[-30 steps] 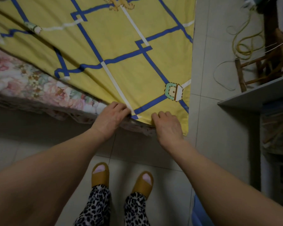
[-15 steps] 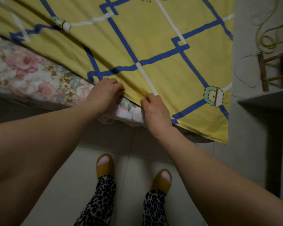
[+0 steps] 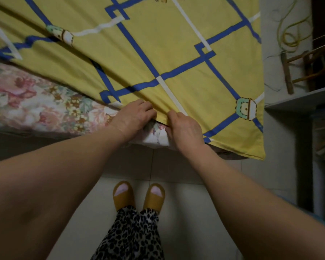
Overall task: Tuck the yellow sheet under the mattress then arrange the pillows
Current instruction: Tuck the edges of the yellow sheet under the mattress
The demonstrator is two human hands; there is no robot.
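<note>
Tiled floor [image 3: 186, 212], one floral mattress [image 3: 36, 107], one yellow sheet [image 3: 158, 53] cut off at 12 o'clock, left hand [image 3: 133, 117] and right hand [image 3: 186, 128] both pinching its edge, fingertips hidden, pillows unseen.

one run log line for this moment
step: tucking sheet | left hand: gripping yellow sheet edge | right hand: gripping same edge | floral mattress: exposed left | pillows: not in view

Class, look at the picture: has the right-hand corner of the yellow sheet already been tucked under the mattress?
No: the corner of the yellow checked cotton sheet hangs loose past the floral mattress, over the floor.
</note>
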